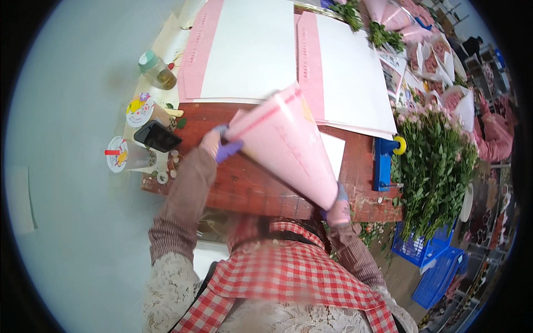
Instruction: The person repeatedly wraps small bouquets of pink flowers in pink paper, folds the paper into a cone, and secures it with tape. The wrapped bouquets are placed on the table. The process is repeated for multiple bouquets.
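A pink paper flower wrap [287, 143], rolled into a cone, is held aslant over the red-brown wooden table. My left hand [218, 145], in a purple and pink glove, is at the wide upper edge of the cone on its left. Around the narrow lower end, my right hand [338, 208] grips the paper, its fingers partly hidden behind it. Whatever the cone holds inside cannot be seen. Beyond it lie two stacks of wrapping sheets, a left stack [250, 50] and a right stack [354, 79], white with pink printed borders.
Left on the table stand a lidded bottle [157, 70], two sealed drink cups [143, 111] and a black phone [157, 136]. A blue tape dispenser [382, 164] sits at the right edge. Past it rises a large bunch of pink flowers [435, 166] above a blue crate [422, 245]. A person [493, 133] in pink is at far right.
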{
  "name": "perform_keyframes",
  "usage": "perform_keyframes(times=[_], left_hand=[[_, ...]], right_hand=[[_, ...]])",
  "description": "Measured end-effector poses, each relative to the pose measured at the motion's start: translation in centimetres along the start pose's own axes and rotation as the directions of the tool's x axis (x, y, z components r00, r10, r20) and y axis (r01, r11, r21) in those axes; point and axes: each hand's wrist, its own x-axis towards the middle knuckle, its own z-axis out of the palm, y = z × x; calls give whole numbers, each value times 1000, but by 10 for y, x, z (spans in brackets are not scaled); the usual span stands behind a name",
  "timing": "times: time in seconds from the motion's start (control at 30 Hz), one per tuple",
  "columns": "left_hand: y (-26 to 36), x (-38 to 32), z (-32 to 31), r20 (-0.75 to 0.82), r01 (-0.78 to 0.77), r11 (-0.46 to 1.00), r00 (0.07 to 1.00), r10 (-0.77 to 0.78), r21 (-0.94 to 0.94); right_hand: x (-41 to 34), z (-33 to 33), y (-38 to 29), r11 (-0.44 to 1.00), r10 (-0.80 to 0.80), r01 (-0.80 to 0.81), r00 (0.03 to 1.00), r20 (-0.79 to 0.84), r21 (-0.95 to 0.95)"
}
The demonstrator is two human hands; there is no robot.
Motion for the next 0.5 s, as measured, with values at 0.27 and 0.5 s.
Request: perform_keyframes(times=[0.27,0.5], left_hand=[[-49,-65,31,-64,146,882,989,-131,449],[-35,-49,27,-4,362,894,927,-374,265]], right_hand=[[-5,-38,18,780,35,14,997,66,-626],[22,-28,64,971,212,-198,971,106,-133]])
